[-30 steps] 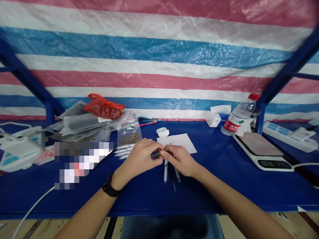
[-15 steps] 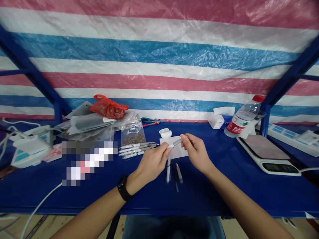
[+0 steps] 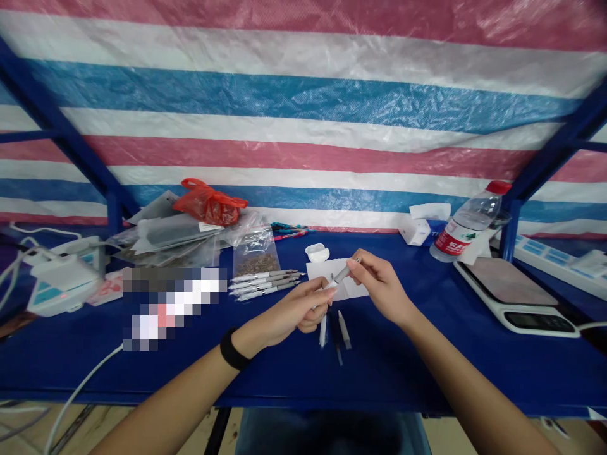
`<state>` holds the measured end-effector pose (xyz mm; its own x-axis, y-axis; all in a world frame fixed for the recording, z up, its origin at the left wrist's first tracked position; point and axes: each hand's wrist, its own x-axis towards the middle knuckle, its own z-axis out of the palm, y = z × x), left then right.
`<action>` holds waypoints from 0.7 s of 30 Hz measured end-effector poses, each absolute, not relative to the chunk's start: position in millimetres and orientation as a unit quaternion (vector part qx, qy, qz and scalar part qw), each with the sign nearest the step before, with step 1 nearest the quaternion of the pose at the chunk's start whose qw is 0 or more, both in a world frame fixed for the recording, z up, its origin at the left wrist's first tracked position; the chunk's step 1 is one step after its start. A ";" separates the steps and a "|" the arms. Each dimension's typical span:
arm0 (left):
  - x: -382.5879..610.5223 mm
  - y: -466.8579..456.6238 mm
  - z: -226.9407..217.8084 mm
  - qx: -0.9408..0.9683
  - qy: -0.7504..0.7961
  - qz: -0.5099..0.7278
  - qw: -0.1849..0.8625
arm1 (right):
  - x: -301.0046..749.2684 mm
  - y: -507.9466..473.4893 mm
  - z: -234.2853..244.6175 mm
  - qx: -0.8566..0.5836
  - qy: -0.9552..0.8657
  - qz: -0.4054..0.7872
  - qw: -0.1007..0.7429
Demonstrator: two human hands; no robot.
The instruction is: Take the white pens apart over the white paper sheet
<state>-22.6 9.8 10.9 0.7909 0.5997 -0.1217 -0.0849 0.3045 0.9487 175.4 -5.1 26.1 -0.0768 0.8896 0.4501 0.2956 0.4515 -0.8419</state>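
Observation:
My left hand (image 3: 300,309) and my right hand (image 3: 379,284) meet above the blue table (image 3: 427,354), both pinching a slim grey pen part (image 3: 342,273) that slants between them. The right fingers grip its upper end, the left fingertips hold its lower end. Loose pen pieces (image 3: 334,328), one white and two dark, lie on the table just below my hands. A row of several assembled pens (image 3: 265,283) lies to the left, beside a white sheet of paper (image 3: 353,289) partly hidden by my right hand. A black band sits on my left wrist.
A clear bag of small brown parts (image 3: 256,256), plastic bags and a red bag (image 3: 208,203) lie at the back left. A white earbud case (image 3: 317,253), a water bottle (image 3: 465,229), a digital scale (image 3: 512,294) and power strips (image 3: 57,278) stand around.
My hands pulled apart from a joined grip low over the table, then the left hand rose to meet the grey part held by the right hand.

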 end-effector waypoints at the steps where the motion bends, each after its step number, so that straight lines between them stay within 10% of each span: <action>1: -22.4 9.7 10.9 0.549 0.240 0.227 0.767 | 175.5 -4.3 24.9 -0.446 -0.666 0.290 0.523; 21: -28.4 18.7 6.1 0.604 0.244 0.257 0.714 | 182.2 -1.3 16.6 -0.413 -0.647 0.385 0.513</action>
<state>-28.4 18.7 6.1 0.7491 0.6614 -0.0379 -0.0732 0.1394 0.9875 182.2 -1.3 16.6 -0.1331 0.9291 0.3450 0.1397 0.3622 -0.9216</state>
